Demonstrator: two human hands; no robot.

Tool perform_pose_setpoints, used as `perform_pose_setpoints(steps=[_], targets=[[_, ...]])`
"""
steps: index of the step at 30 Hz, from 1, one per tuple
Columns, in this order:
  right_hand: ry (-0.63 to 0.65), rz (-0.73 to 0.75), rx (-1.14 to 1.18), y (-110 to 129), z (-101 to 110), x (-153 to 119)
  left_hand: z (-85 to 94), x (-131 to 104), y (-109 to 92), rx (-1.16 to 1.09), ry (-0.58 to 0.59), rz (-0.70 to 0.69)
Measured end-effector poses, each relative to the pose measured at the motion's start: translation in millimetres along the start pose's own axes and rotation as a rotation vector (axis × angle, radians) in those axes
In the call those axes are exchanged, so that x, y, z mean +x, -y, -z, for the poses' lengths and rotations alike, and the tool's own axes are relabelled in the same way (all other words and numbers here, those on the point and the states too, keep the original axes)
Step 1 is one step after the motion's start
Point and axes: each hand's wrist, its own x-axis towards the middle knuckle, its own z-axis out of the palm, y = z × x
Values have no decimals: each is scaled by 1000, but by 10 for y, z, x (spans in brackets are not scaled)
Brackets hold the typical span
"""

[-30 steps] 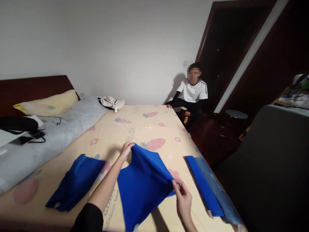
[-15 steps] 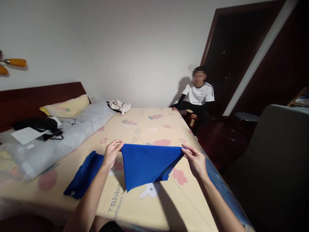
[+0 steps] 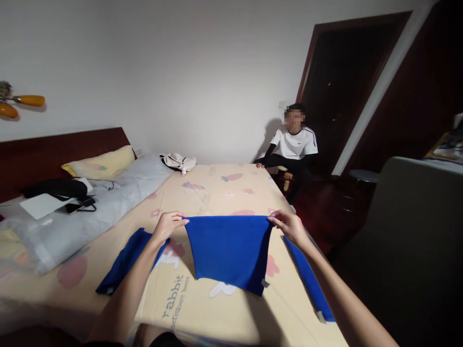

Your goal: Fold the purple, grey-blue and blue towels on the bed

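Observation:
A blue cloth point(image 3: 229, 250) hangs spread out above the bed, its top edge stretched level between my hands. My left hand point(image 3: 170, 226) pinches its upper left corner, and my right hand point(image 3: 289, 225) pinches the upper right one. A small pale tag shows at its lower right corner. Another blue cloth point(image 3: 126, 258) lies on the bed at the left, partly behind my left forearm. On the right a third blue cloth point(image 3: 311, 279) lies near the bed's edge, partly covered by my right forearm.
The bed point(image 3: 202, 197) has a patterned yellow sheet. A grey quilt point(image 3: 126, 193) on the left bears a white flat object point(image 3: 45, 206) and black items. A light bag point(image 3: 177, 161) lies at the far end. A person point(image 3: 294, 144) sits beyond the right corner; a grey chair back point(image 3: 419, 217) stands right.
The held cloth now hangs fuller, with its lower right corner dropped down. The right-hand blue cloth on the bed now shows. The view has shifted slightly.

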Motion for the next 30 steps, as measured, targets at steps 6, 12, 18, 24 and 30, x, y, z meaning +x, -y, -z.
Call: perform_pose_setpoints(steps=[6, 12, 18, 24, 30], targets=[[17, 56, -125, -101, -102, 446, -149, 561, 100, 123, -84, -132], [-115, 95, -46, -182, -211, 902, -275, 1076, 15, 221, -132, -274], [-157, 88, -64, -443, -149, 495, -284, 784, 301, 352, -117, -403], [13, -89, -119, -1199, -380, -859, -596, -433, 1207, 541, 127, -379], [129, -267, -173, -1825, -762, -2136, -884, -1530, 1974, 758, 294, -268]])
